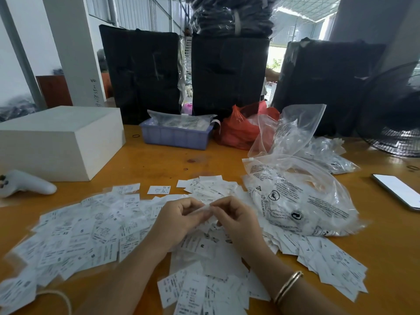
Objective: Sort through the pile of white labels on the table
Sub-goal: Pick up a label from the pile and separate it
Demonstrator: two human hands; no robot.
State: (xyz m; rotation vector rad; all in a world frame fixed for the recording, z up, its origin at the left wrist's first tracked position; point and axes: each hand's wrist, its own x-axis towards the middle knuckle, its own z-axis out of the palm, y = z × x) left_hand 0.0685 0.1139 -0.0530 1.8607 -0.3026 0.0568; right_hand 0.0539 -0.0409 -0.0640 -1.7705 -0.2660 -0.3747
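the step in hand looks like checking a single label (205, 207) lifted from the pile of white labels (95, 233), which spreads across the near side of the wooden table (159, 160), left to right. the left hand (179, 219) and right hand (234, 218) meet above the pile's middle, fingers curled, pinching the small pale slip between them. next it likely needs reading its size mark and dropping it with matching ones. the labels are small white rectangles with dark print, overlapping loosely; some lie under clear plastic bags (302, 201) on the right.
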